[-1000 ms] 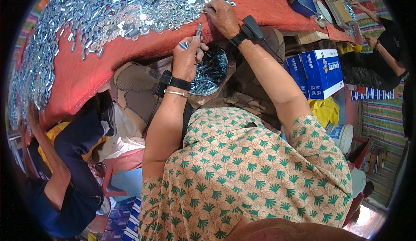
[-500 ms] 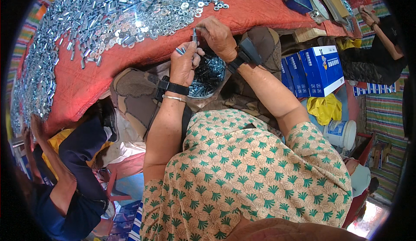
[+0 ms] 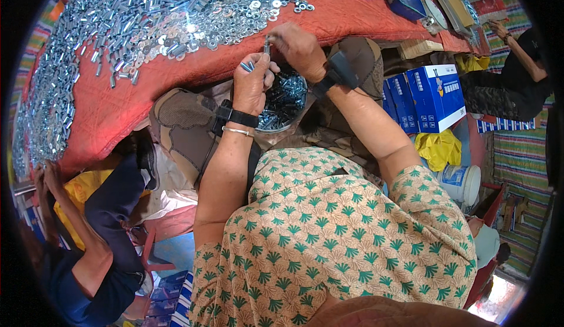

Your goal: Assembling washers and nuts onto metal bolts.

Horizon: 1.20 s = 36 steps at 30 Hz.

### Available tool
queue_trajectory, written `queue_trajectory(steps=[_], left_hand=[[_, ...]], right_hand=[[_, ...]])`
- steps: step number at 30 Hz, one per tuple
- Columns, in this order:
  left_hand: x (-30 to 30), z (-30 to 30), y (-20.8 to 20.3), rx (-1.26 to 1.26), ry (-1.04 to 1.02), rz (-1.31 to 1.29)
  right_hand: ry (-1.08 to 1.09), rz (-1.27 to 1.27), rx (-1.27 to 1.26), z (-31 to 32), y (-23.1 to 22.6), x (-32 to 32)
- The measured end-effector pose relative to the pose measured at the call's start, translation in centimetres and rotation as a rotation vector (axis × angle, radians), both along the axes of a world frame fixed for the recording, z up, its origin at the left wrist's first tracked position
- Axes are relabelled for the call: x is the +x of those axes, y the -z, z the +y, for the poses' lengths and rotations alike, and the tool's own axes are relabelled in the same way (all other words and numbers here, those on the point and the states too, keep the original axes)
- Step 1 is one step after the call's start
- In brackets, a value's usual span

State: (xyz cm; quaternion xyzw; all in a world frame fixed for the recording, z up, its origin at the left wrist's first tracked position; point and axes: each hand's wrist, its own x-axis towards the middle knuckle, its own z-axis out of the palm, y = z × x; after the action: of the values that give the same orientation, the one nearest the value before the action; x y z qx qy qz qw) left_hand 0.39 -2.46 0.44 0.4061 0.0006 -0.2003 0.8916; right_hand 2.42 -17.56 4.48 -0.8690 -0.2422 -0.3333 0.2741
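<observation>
Upright in my left hand [image 3: 251, 86], between thumb and fingers, stands a metal bolt [image 3: 267, 47]. More shiny metal pieces [image 3: 247, 66] stick out from the same closed grip. My right hand [image 3: 296, 48] is at the bolt's top end with its fingers curled in a pinch. Motion blurs those fingertips, and whatever they hold is too small to make out. Below both hands, between my knees, a round tub [image 3: 282, 131] holds many dark metal bolts [image 3: 285, 101].
Heaped metal sleeves [image 3: 170, 1], washers and nuts [image 3: 176, 33] cover the red cloth [image 3: 141, 95] ahead. Blue boxes [image 3: 432, 98], a yellow bag [image 3: 437, 149] and a white bucket [image 3: 461, 183] stand at right. Co-workers sit at left [image 3: 97, 262] and far right [image 3: 523, 62].
My right hand has shifted slightly at the bolt's top and its fingers are now blurred. My left hand still grips the bolt. The left co-worker's hands have moved a little.
</observation>
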Motion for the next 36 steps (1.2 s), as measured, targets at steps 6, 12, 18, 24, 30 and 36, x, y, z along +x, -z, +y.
queue_trajectory(steps=[6, 12, 18, 24, 30, 36], left_hand=[[0.1, 0.0, 0.0, 0.023, 0.016, -0.019], [0.1, -0.2, 0.0, 0.007, -0.004, -0.036], [0.2, 0.1, 0.1, -0.004, -0.009, -0.045], [0.3, 0.2, 0.0, -0.010, -0.016, -0.036], [0.2, 0.4, -0.2, 0.009, 0.026, -0.063], [-0.1, 0.3, -0.3, 0.012, 0.051, -0.102]], right_hand=[[0.332, 0.128, -0.214, -6.0, 0.6, 5.5], [0.427, 0.233, -0.326, -5.5, 0.6, 6.7], [0.424, 0.228, -0.297, -5.2, 0.2, 7.0], [0.119, 0.420, 0.031, -5.1, -0.2, 6.1], [-0.320, 0.678, 0.335, -2.8, -2.5, 2.5], [-0.499, 0.602, 0.119, -3.2, -3.3, 2.1]])
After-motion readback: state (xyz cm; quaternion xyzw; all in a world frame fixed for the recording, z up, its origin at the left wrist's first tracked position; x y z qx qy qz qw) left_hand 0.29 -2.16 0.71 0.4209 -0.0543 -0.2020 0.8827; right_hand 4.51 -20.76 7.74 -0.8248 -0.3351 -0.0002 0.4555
